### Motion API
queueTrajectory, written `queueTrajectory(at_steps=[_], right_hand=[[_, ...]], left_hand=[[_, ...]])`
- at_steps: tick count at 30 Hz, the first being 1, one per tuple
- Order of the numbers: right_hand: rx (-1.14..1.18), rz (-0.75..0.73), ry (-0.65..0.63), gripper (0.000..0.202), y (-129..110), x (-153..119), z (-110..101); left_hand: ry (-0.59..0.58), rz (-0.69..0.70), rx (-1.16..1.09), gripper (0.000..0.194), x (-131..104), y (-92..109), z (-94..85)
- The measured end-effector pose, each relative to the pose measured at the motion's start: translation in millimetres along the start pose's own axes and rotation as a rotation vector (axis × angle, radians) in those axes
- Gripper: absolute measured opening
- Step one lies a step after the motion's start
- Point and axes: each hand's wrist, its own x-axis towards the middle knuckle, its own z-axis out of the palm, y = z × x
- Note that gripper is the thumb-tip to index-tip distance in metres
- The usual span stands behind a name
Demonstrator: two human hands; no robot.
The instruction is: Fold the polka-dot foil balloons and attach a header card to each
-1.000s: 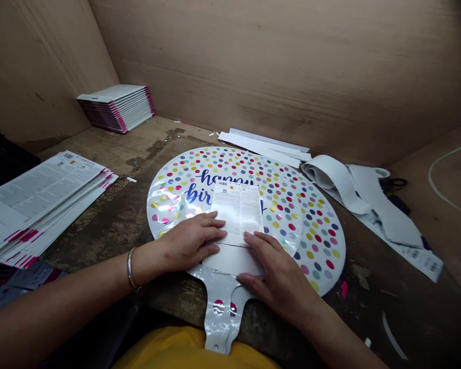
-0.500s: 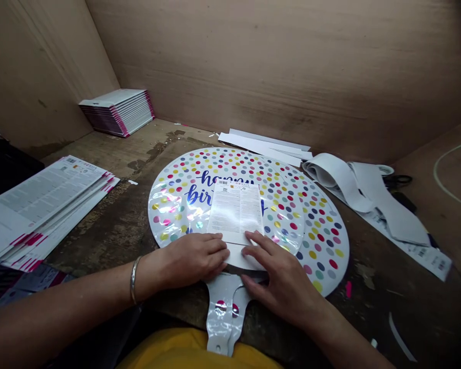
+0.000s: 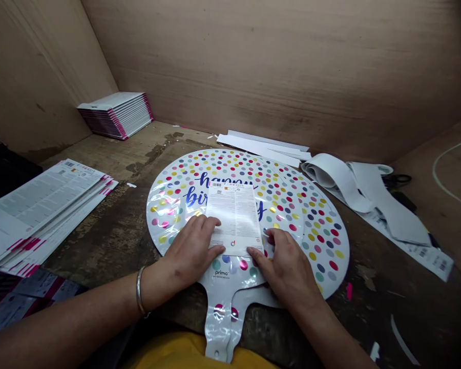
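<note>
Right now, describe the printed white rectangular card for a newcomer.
On the brown wooden table, find the round, dotted white balloons. The white card lies on them between left hand and right hand, unlike the pink-edged card pile at left.

White paper strips (image 3: 259,148) near wooden wall (image 3: 276,72)

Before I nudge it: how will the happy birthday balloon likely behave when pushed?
The balloon looks flat and uninflated, so it is probably light and floppy. Its glossy surface suggests it may slip easily over the dotted sheet beneath. The printed card lying on top might shift with it.
</note>
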Motion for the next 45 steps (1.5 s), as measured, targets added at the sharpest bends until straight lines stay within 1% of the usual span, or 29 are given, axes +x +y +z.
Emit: queueTrajectory(at_steps=[2, 4, 5, 7, 9, 10, 12, 13, 14, 16, 17, 18, 19, 22, 25, 28, 31, 33, 34, 35, 36, 37, 38, 39, 40, 42, 43, 44, 45], right_hand=[[-0.011, 0.032, 0.015, 0.047, -6, 2, 2], [0.015, 0.069, 0.030, 0.051, -13, 3, 5], [0.051, 0.090, 0.033, 0.050, -15, 4, 6], [0.158, 0.144, -0.007, 0.039, -16, 6, 6], [0.327, 0.216, -0.100, 0.025, -12, 7, 3], [0.443, 0.255, -0.138, 0.022, -10, 8, 1], [0.717, 0.318, -0.163, 0.023, -6, 8, -7], [0.843, 0.343, -0.151, 0.024, -5, 7, -11], [0.944, 0.361, -0.137, 0.024, -5, 6, -15], [1.077, 0.392, -0.130, 0.024, -6, 3, -22], [1.137, 0.407, -0.138, 0.024, -7, 0, -25], [1.206, 0.426, -0.158, 0.025, -8, -2, -26], [1.284, 0.446, -0.187, 0.025, -9, -5, -26], [1.489, 0.487, -0.269, 0.035, -13, -14, -21], [1.589, 0.455, -0.240, 0.049, -25, -23, -8], [1.679, 0.427, -0.181, 0.052, -38, -28, 4], [1.772, 0.465, -0.226, 0.047, -39, -30, 6], [1.723, 0.474, -0.327, 0.046, -30, -31, 0], [1.627, 0.470, -0.331, 0.047, -23, -30, -5], [1.476, 0.453, -0.268, 0.049, -16, -29, -9], [1.275, 0.413, -0.154, 0.051, -10, -28, -14], [1.044, 0.335, -0.013, 0.051, -5, -27, -17], [0.816, 0.217, 0.119, 0.048, -3, -25, -20], [0.621, 0.070, 0.204, 0.044, -3, -25, -21], [0.477, -0.082, 0.218, 0.037, -6, -24, -22], [0.359, -0.321, 0.132, 0.022, -14, -25, -22], [0.366, -0.375, 0.082, 0.017, -18, -26, -24], [0.405, -0.379, 0.030, 0.015, -18, -28, -27], [0.470, -0.340, -0.026, 0.014, -14, -31, -33]], left_hand=[[0.045, 0.019, 0.001, 0.046, 0, -1, 2.1], [0.067, 0.022, -0.018, 0.051, 0, -2, 4.5], [0.074, 0.022, -0.029, 0.053, 0, -3, 5.5], [0.083, 0.024, -0.055, 0.057, 0, -5, 6.8], [0.092, 0.012, -0.109, 0.067, 1, -8, 6.8], [0.101, -0.014, -0.159, 0.074, 2, -8, 6.5], [0.133, -0.114, -0.347, 0.085, 3, -6, 5.6], [0.127, -0.168, -0.496, 0.087, 4, -3, 5.1], [0.093, -0.207, -0.673, 0.085, 4, 2, 4.7], [-0.035, -0.211, -1.027, 0.070, 2, 12, 4.2], [-0.097, -0.192, -1.158, 0.061, 1, 18, 4.2], [-0.128, -0.178, -1.247, 0.053, -1, 23, 4.3], [-0.120, -0.183, -1.301, 0.047, -2, 28, 4.8], [-0.018, -0.298, -1.341, 0.043, -6, 35, 7.8], [0.032, -0.392, -1.306, 0.045, -8, 38, 12.4], [0.068, -0.413, -1.312, 0.048, -8, 41, 15.2], [0.064, -0.406, -1.387, 0.050, -9, 43, 14.8], [0.068, -0.414, -1.392, 0.049, -10, 41, 14.0], [0.077, -0.424, -1.373, 0.048, -10, 40, 13.8], [0.088, -0.431, -1.342, 0.047, -11, 38, 13.8], [0.099, -0.433, -1.307, 0.046, -11, 36, 14.0], [0.110, -0.432, -1.275, 0.045, -11, 35, 14.3], [0.117, -0.431, -1.250, 0.044, -11, 35, 14.7], [0.118, -0.425, -1.235, 0.044, -11, 36, 15.0], [0.115, -0.417, -1.226, 0.044, -10, 38, 15.2], [0.104, -0.402, -1.217, 0.044, -10, 42, 15.1], [0.097, -0.395, -1.211, 0.044, -10, 43, 14.7], [0.090, -0.392, -1.203, 0.043, -11, 44, 14.3], [0.085, -0.397, -1.198, 0.043, -11, 42, 13.9]])
